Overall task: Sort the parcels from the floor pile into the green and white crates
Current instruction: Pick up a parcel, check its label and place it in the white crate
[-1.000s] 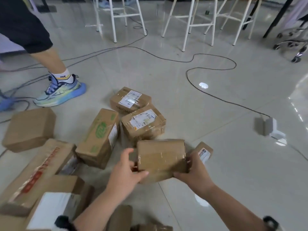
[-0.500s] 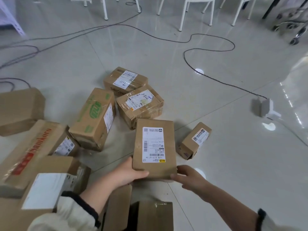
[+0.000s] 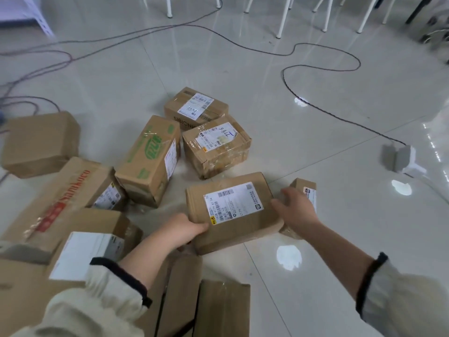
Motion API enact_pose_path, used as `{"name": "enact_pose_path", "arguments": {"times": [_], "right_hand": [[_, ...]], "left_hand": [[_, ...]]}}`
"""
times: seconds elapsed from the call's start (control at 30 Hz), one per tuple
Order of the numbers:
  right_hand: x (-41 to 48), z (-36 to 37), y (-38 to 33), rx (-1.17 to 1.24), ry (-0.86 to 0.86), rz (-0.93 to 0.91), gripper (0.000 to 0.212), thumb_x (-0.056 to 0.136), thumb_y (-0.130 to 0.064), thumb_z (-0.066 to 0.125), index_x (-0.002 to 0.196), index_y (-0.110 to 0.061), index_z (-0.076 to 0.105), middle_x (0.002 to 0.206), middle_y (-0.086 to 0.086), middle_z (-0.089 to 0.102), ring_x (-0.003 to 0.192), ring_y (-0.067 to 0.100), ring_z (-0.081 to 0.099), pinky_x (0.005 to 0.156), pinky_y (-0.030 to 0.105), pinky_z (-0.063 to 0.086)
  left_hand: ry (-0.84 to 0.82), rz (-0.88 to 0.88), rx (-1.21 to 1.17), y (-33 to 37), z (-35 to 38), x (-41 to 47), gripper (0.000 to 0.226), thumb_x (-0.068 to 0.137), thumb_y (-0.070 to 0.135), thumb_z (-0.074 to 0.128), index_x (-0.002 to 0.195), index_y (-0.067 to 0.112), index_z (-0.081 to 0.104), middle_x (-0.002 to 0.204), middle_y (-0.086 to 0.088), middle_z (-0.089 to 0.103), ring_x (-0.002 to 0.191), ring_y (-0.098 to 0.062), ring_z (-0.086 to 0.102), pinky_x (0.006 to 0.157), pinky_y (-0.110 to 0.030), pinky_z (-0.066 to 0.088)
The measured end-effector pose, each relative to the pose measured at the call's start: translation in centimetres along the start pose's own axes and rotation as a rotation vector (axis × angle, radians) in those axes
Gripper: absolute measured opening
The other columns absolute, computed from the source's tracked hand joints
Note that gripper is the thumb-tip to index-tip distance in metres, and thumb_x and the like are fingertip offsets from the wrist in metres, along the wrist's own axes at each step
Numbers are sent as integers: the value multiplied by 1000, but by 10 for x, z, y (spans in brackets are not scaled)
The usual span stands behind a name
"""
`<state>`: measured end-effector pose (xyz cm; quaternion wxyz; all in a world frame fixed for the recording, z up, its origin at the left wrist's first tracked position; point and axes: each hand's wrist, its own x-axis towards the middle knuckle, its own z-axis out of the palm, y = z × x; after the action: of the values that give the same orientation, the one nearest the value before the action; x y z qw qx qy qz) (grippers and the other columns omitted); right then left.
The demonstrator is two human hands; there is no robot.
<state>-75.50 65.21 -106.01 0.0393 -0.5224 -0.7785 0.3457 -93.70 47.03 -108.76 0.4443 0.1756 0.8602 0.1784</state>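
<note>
The flat brown cardboard parcel with a white label [image 3: 233,207] sits at lower centre, label up, long axis running left to right. The left hand [image 3: 181,229] pinches its lower-left corner, thumb on top. The right hand [image 3: 297,210], fingers spread, touches its right end. Below lies a glossy pale tiled floor [image 3: 315,142], crossed by a dark cable [image 3: 283,74], with white stool legs [image 3: 283,18] along the top.

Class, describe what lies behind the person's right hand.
A small brown cardboard box with a white label sits on the glossy pale tiled floor behind the right hand. Only its top corner and lower edge show; the hand covers its middle and most of the label.
</note>
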Motion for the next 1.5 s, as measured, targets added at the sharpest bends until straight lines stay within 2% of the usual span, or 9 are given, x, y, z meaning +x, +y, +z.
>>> {"name": "enact_pose_path", "arguments": {"times": [0.17,0.33,0.5,0.6,0.77,0.93,1.1,1.4,1.5], "right_hand": [[-6,18,9,104,-157,149,25,84,-19,63,105,-7,60,88,2,61,78,18,57,62,29,49],[-29,7,19,430,-590,484,44,74,-29,75,104,0,60,97,15,65,81,27,63,68,33,54],[-6,9,13,25,-66,247,45,84,-40,60,109,-3,56,93,11,61,72,18,53,61,31,45],[-7,23,3,-80,-185,95,50,86,-43,58,121,-9,52,110,5,62,90,18,57,65,29,44],[-20,37,11,-141,-281,72,37,79,-50,64,80,-15,53,81,-1,60,70,10,53,51,23,36],[-28,48,15,209,-321,108,43,82,-35,68,119,-17,53,108,-2,61,97,16,58,76,27,48],[-35,44,9,268,-312,89,45,83,-31,69,123,-15,54,103,-6,61,89,8,57,66,18,46],[-89,-97,-79,350,-263,52,40,82,-32,70,117,-29,51,99,-17,60,93,5,59,70,20,46],[-120,-175,-128,404,-270,53,35,80,-28,72,111,-30,55,102,-16,64,94,1,60,71,19,47]], "left_hand": [[130,64,28,3,3,2,33,84,40,65,97,9,62,97,-10,69,86,-28,65,70,-29,49],[408,136,-350,-5,-8,9,62,82,21,71,136,8,45,138,-10,51,124,-25,49,96,-27,37],[97,-114,-661,-2,6,2,49,83,33,70,120,7,51,107,-10,60,94,-31,60,85,-39,52],[-51,-30,-463,5,18,-5,32,86,30,66,111,10,61,94,-5,65,85,-27,65,82,-36,52],[125,134,-378,5,20,0,29,92,23,58,119,12,57,118,-6,63,105,-25,60,88,-37,50],[-41,116,-503,-4,17,2,46,94,32,55,138,32,42,105,18,57,93,-11,57,63,-32,53],[-22,184,-502,0,12,-5,50,95,27,54,142,29,39,122,9,59,95,-6,57,79,-26,46],[9,198,-520,80,-76,-121,57,91,28,60,142,35,37,83,35,56,81,12,52,91,-27,42],[-39,230,-574,120,-122,-190,53,89,30,62,136,44,42,88,23,71,92,-3,65,88,-38,51]]}}
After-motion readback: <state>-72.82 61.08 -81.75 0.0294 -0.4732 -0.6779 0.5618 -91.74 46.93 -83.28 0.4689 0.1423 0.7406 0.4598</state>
